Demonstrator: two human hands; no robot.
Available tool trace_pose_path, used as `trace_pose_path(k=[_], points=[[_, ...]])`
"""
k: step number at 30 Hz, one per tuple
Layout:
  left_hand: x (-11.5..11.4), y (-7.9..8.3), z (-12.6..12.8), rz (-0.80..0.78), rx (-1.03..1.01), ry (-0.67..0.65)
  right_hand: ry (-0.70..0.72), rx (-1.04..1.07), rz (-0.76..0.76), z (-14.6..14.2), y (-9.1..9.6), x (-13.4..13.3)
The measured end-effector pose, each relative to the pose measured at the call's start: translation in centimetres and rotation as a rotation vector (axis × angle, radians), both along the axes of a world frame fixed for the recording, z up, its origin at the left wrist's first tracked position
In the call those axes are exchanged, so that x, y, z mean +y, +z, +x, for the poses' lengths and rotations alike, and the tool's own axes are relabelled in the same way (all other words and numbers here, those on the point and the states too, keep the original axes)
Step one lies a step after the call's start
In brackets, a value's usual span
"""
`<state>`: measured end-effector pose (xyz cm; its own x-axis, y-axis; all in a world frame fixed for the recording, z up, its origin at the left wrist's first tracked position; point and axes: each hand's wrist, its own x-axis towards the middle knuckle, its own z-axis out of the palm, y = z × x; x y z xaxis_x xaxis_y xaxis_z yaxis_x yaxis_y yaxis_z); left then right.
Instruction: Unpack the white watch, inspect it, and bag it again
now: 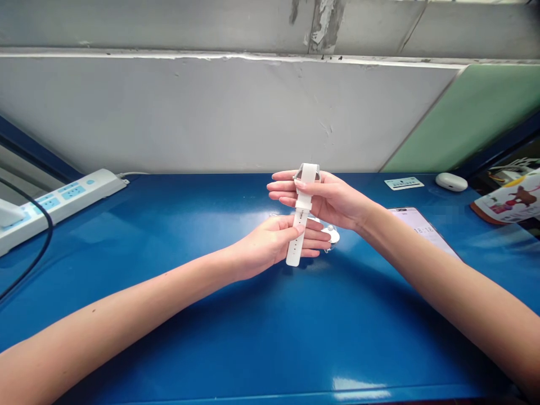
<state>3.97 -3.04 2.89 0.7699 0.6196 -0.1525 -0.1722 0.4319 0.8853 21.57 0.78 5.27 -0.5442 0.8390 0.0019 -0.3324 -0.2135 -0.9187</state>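
Observation:
A white wristwatch (302, 205) is held up over the blue table, its strap running lengthwise away from me. My left hand (282, 239) pinches the holed tail of the strap between thumb and fingers. Farther up, my right hand (324, 194) has its thumb pressed on the strap by the watch head, the other fingers stretched out behind it. The strap covers most of the watch head, so its face is hidden. Behind my left fingers, a small white and silvery item (332, 234) lies on the table, partly covered; its kind I cannot make out.
On the left stands a white power strip (71, 197) with a black cable (49, 236) looping in front. To the right, a phone (426, 230) lies partly under my right forearm. Beyond it are a card (404, 183), a white earbud case (451, 181) and a printed packet (512, 198).

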Motion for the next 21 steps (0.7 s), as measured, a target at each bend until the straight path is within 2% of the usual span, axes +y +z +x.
trace_pose_path(k=[10, 21], points=[[0.43, -0.3, -0.31, -0.076, -0.06, -0.083, -0.007, 0.051, -0.208, -0.33, -0.01, 0.14], [0.51, -0.31, -0.27, -0.105, -0.045, -0.065, 0.079, 0.052, -0.098, -0.08, 0.31, 0.04]])
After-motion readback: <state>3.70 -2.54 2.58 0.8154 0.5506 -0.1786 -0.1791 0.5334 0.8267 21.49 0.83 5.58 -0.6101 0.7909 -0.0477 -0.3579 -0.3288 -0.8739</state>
